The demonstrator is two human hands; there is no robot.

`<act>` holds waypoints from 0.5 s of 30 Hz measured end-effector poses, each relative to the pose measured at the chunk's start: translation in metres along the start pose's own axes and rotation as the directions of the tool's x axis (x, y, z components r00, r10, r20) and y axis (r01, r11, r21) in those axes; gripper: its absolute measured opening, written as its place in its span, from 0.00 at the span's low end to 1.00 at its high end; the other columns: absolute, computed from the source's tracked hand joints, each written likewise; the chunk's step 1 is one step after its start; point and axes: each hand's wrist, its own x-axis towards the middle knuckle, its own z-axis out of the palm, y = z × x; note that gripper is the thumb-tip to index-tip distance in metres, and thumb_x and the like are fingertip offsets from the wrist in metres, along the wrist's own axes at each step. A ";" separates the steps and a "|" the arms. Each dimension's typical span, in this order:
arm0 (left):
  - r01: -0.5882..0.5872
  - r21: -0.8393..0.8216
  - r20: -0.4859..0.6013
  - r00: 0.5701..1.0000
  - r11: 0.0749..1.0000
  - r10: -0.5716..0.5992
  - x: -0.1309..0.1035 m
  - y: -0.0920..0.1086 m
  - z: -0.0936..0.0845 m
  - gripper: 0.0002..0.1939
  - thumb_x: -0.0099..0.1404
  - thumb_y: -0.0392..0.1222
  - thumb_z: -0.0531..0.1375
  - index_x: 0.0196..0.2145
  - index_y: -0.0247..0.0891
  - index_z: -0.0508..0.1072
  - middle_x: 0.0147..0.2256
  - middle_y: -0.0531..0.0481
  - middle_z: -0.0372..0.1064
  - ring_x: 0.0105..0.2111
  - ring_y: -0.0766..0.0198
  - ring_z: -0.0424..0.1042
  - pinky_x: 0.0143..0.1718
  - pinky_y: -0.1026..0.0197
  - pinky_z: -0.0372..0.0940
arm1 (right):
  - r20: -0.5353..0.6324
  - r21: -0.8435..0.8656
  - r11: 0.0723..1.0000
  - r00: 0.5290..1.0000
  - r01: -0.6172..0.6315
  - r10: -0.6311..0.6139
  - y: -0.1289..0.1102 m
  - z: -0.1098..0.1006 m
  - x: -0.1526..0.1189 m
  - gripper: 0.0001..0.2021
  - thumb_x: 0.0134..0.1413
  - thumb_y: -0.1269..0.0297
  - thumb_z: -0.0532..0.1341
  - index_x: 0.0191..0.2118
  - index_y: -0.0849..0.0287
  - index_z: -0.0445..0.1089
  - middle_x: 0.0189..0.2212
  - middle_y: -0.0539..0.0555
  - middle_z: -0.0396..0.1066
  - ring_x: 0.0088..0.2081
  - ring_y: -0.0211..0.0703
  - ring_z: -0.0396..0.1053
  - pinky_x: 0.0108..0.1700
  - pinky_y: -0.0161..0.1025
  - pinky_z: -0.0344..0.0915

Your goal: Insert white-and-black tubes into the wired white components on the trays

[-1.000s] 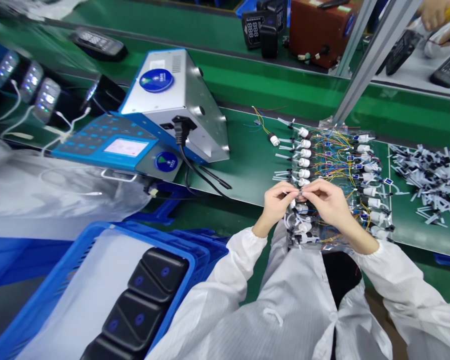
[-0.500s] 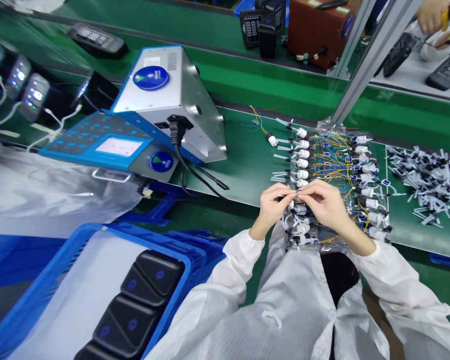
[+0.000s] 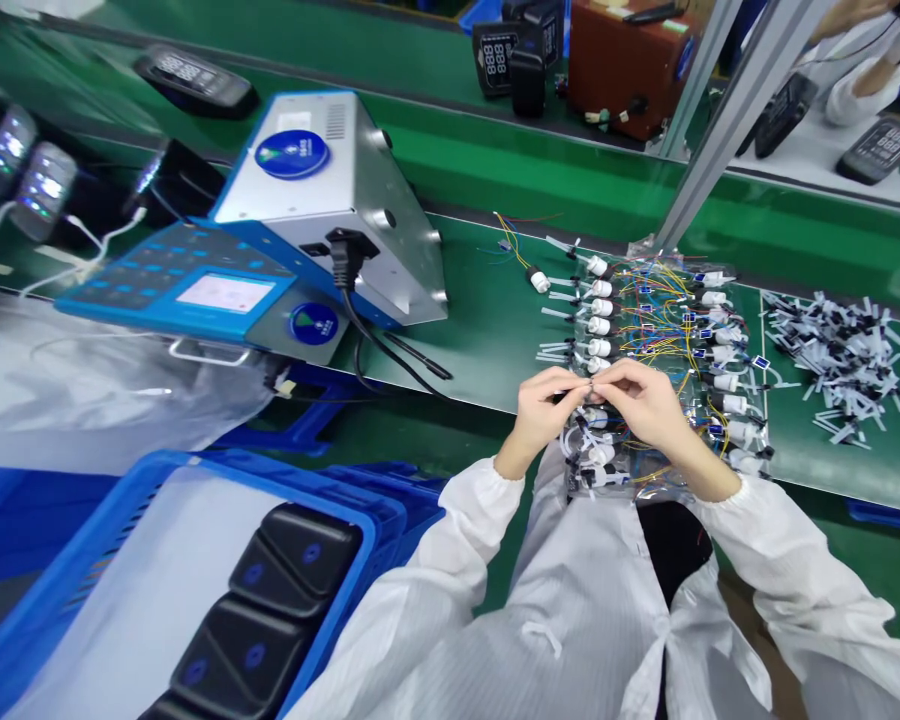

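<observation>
My left hand (image 3: 546, 408) and my right hand (image 3: 641, 398) meet fingertip to fingertip, each in a pinch. Something small sits between the fingertips, too small to make out. Below and around them, rows of white cylindrical connectors (image 3: 598, 326) with yellow, blue and red wires (image 3: 664, 330) lie on clear plastic at the bench edge. One wired connector (image 3: 538, 280) lies apart, to the left of the rows. To the right is a heap of short translucent tubes with black parts (image 3: 840, 350).
A silver and blue machine (image 3: 397, 230) with a black cable stands left on the green bench (image 3: 472, 340). Lower left, a blue crate (image 3: 379, 520) holds black cases (image 3: 292, 560). A metal post (image 3: 735, 130) rises behind. Another person's arm (image 3: 870, 85) shows at upper right.
The whole view has shifted slightly. My two hands remain pinched together over the rows of connectors. The other person's arm at upper right has changed position.
</observation>
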 end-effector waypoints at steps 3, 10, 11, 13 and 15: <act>0.013 0.013 0.004 1.000 1.000 -0.014 0.002 0.000 -0.002 0.04 0.64 0.40 0.71 0.37 0.39 0.84 0.34 0.45 0.79 0.34 0.62 0.78 0.38 0.60 0.73 | -0.014 0.134 0.990 0.998 -0.052 0.054 0.001 -0.001 -0.002 0.09 0.60 0.54 0.70 0.37 0.54 0.78 0.37 0.55 0.76 0.35 0.45 0.77 0.42 0.46 0.77; 0.007 0.023 0.037 0.999 1.000 -0.008 -0.003 -0.002 -0.004 0.03 0.66 0.40 0.69 0.37 0.40 0.85 0.34 0.45 0.79 0.34 0.62 0.77 0.38 0.60 0.72 | 0.026 0.040 0.999 1.000 0.007 -0.008 -0.001 -0.003 -0.004 0.09 0.62 0.56 0.68 0.35 0.55 0.78 0.37 0.56 0.77 0.37 0.45 0.76 0.41 0.46 0.76; 0.005 0.018 0.041 0.999 1.000 -0.006 -0.004 -0.003 -0.004 0.03 0.66 0.39 0.69 0.37 0.40 0.85 0.34 0.45 0.79 0.34 0.63 0.77 0.38 0.60 0.72 | 0.024 0.035 0.999 1.000 0.013 -0.014 -0.001 -0.003 -0.004 0.09 0.62 0.56 0.68 0.35 0.55 0.78 0.36 0.56 0.77 0.37 0.45 0.76 0.41 0.46 0.76; 0.010 0.005 0.049 0.999 1.000 -0.010 -0.004 -0.004 -0.003 0.02 0.66 0.38 0.69 0.37 0.40 0.85 0.33 0.46 0.80 0.34 0.63 0.77 0.38 0.60 0.72 | 0.021 0.062 0.998 1.000 0.010 -0.011 0.001 -0.001 -0.003 0.08 0.62 0.57 0.68 0.35 0.55 0.78 0.36 0.55 0.76 0.36 0.45 0.76 0.41 0.46 0.76; 0.033 -0.005 0.061 0.998 0.999 -0.033 -0.003 -0.005 -0.002 0.03 0.66 0.39 0.69 0.35 0.40 0.85 0.33 0.46 0.80 0.33 0.62 0.77 0.38 0.60 0.72 | 0.023 0.100 0.995 1.000 0.000 -0.002 0.002 0.002 -0.003 0.07 0.62 0.58 0.68 0.35 0.55 0.78 0.36 0.55 0.76 0.35 0.44 0.77 0.40 0.46 0.76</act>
